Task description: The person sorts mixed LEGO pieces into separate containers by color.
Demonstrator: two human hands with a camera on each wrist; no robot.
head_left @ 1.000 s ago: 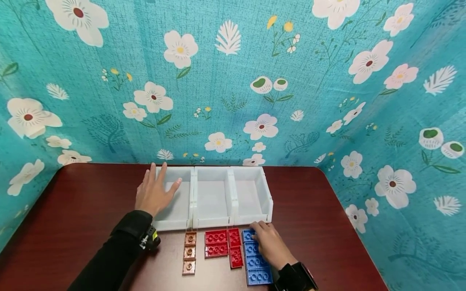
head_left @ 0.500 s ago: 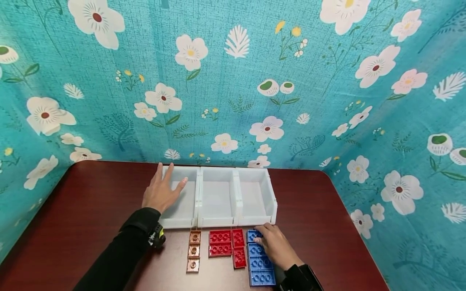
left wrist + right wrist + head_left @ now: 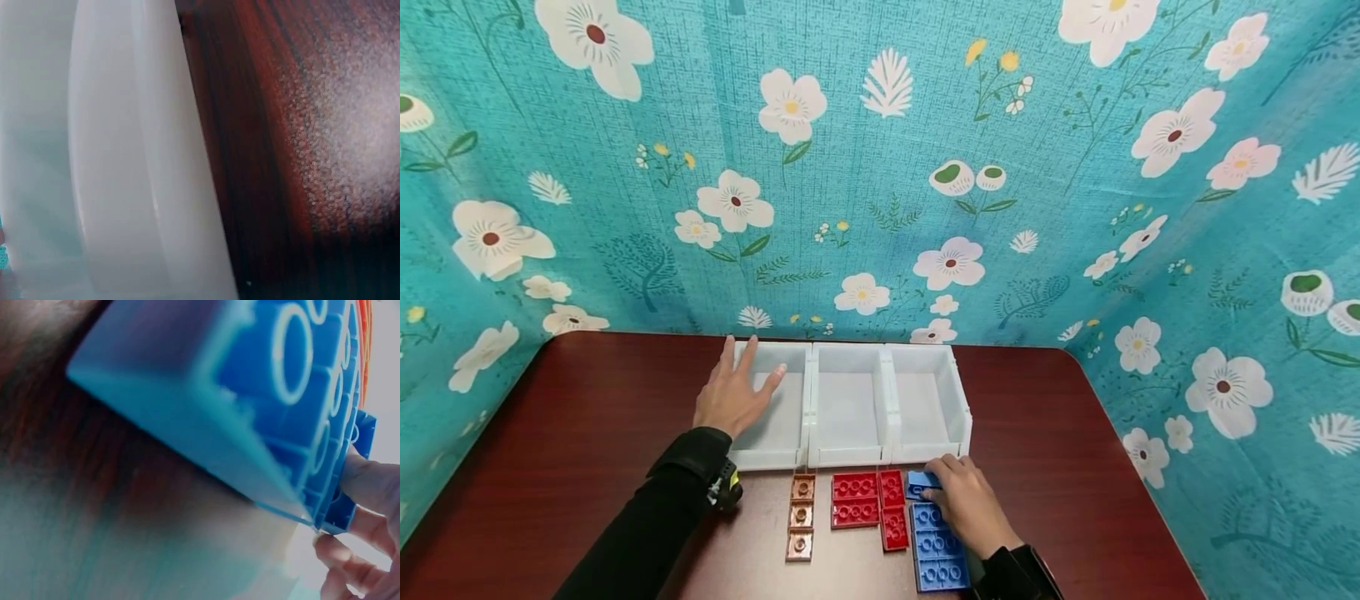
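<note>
My right hand (image 3: 966, 504) pinches the farthest blue toy building brick (image 3: 917, 480) between thumb and fingers. That brick is tilted, with a gap between it and the row of blue bricks (image 3: 940, 546) lying underside up. In the right wrist view, the fingers (image 3: 369, 484) hold the small blue brick (image 3: 365, 434) beyond the large, near blue bricks (image 3: 250, 419). My left hand (image 3: 733, 402) is spread over the left wall of the left white bin (image 3: 767, 460), thumb above its inside. The left wrist view shows the bin's white side (image 3: 125, 156); that hand is almost wholly out of it.
Two more white bins (image 3: 850, 457) adjoin the left one, with nothing inside. Red bricks (image 3: 855, 500) lie left of the blue ones, and three square copper-brown bricks (image 3: 801, 516) form a column further left. A flowered teal cloth (image 3: 880, 208) hangs behind the dark red table (image 3: 1022, 417).
The farthest blue brick, flat in its row before, is now tipped up and parted from the others in my right hand. My left hand keeps its place at the bin. The head view shifted slightly.
</note>
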